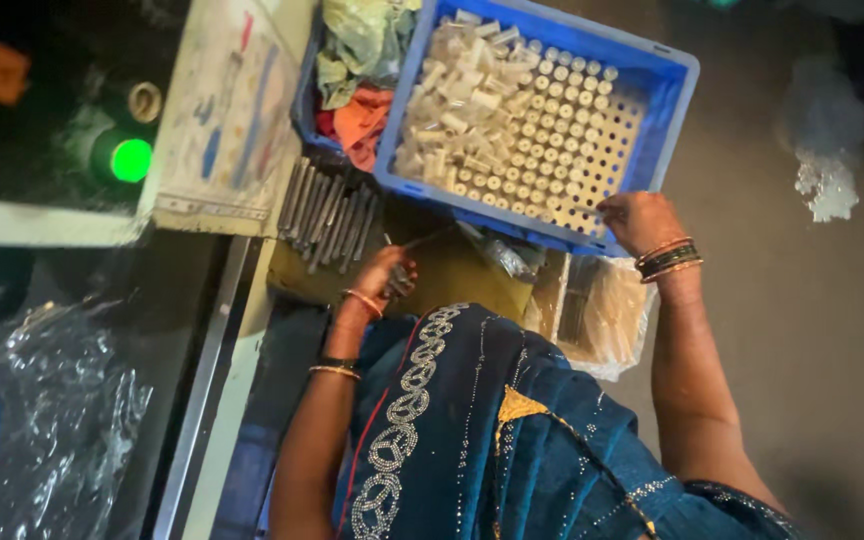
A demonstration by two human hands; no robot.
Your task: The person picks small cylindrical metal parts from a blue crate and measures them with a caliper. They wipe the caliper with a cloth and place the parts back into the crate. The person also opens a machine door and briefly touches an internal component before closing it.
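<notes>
A blue plastic crate (667, 75) holds several small white tubes (512, 110), some standing in neat rows and others heaped loose at its far side. My right hand (642, 220) rests at the crate's near corner. Its fingertips are curled down onto the last row of tubes, and whether they pinch one is hidden. My left hand (384, 275) is closed around a thin metal rod (430, 238) and some small dark pieces. It hovers over a brown surface just short of the crate. Bangles are on both wrists.
A row of grey metal rods (327, 215) lies left of the crate. Coloured rags (362, 75) fill a second blue bin. A clear bag of parts (607, 310) sits under my right forearm. A green lit button (132, 160) and crumpled plastic sheet (42, 420) are at the left.
</notes>
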